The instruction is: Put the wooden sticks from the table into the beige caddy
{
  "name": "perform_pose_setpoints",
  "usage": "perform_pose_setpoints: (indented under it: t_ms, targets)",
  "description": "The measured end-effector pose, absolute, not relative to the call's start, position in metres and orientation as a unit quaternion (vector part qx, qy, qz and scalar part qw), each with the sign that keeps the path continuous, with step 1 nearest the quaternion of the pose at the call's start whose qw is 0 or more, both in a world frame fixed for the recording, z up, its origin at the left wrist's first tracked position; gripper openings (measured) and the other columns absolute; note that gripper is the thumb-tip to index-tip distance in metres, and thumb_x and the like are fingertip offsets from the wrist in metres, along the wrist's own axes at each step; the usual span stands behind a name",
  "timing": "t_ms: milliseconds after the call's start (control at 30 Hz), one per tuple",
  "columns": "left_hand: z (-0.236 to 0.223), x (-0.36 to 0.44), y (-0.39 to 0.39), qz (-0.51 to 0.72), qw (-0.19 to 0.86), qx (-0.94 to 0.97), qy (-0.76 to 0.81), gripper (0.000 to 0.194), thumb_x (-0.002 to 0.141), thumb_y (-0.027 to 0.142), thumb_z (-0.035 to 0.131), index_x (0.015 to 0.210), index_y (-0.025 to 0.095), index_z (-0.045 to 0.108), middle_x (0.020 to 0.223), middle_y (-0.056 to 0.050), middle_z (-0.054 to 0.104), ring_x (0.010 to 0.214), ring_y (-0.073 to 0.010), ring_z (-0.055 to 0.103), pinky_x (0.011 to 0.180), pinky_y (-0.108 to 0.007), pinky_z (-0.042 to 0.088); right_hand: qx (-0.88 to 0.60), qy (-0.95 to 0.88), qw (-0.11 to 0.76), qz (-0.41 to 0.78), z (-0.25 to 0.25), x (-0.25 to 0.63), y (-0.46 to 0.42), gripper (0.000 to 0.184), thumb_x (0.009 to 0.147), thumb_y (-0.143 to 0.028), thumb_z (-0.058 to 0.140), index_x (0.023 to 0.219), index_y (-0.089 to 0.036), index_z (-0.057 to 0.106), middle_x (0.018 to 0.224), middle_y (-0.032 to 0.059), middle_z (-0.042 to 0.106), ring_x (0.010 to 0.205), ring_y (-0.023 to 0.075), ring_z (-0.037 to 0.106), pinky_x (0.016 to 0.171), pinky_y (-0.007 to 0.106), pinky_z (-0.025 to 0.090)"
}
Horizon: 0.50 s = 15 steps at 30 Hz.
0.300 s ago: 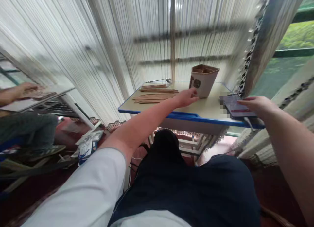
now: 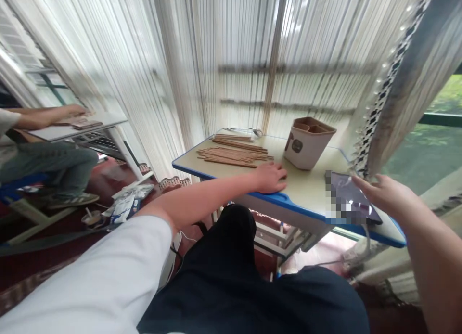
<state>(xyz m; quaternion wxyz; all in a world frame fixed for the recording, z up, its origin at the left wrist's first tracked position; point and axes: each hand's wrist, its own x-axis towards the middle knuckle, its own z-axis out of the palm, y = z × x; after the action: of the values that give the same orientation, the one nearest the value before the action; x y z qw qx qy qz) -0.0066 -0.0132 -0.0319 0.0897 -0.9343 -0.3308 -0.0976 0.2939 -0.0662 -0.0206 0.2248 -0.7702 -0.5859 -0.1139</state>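
Note:
My left hand (image 2: 271, 177) lies palm down on the near edge of a small desk (image 2: 310, 189) with a blue rim, fingers loosely curled and holding nothing. My right hand (image 2: 383, 194) rests over a phone (image 2: 352, 201) lying at the desk's right end, fingers stretched out on its edge. A pile of brown wooden chopsticks (image 2: 234, 154) lies on the desk just beyond my left hand. A beige divided holder (image 2: 309, 142) stands upright to the right of the pile.
A metal spoon (image 2: 245, 130) lies at the desk's far edge by the string curtain (image 2: 216, 59). Another person (image 2: 39, 151) sits at a second desk (image 2: 75, 124) on the left. Bags and a cup (image 2: 119, 206) litter the floor between. A cable hangs under the phone.
My left hand has drawn back from the holder to the desk's near edge. The view has shifted, and my right hand stays on the phone.

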Motion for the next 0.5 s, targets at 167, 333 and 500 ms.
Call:
perform_pose_setpoints:
  t_ms: [167, 333, 500]
  targets:
    - [-0.035, -0.005, -0.016, -0.117, 0.077, -0.927, -0.348, 0.04, 0.087, 0.049, 0.045, 0.112, 0.02, 0.059, 0.114, -0.008, 0.058, 0.106, -0.0258, 0.053, 0.093, -0.039, 0.042, -0.587, -0.744, 0.283, -0.145, -0.017, 0.214, -0.09, 0.048, 0.088, -0.048, 0.039, 0.119, -0.017, 0.061, 0.111, 0.0131, 0.068, 0.102, 0.0303, 0.062, 0.085, 0.04, 0.046]
    - [-0.033, -0.008, -0.02, -0.137, 0.08, -0.924, -0.348, 0.039, 0.087, 0.048, 0.049, 0.109, 0.019, 0.062, 0.11, -0.008, 0.062, 0.102, -0.0245, 0.055, 0.093, -0.038, 0.043, -0.579, -0.765, 0.259, -0.107, -0.058, 0.182, -0.089, 0.038, 0.091, -0.036, 0.036, 0.113, -0.022, 0.063, 0.101, 0.0094, 0.071, 0.082, 0.0257, 0.067, 0.07, 0.037, 0.05]
    - [-0.045, -0.004, -0.015, -0.16, 0.101, -0.92, -0.342, 0.033, 0.086, 0.042, 0.051, 0.103, 0.017, 0.065, 0.103, -0.009, 0.066, 0.094, -0.0225, 0.06, 0.089, -0.036, 0.047, -0.505, -0.791, 0.298, -0.176, -0.102, 0.204, -0.07, 0.029, 0.087, -0.031, 0.042, 0.094, -0.023, 0.068, 0.107, 0.0095, 0.069, 0.098, 0.0283, 0.064, 0.084, 0.041, 0.048]
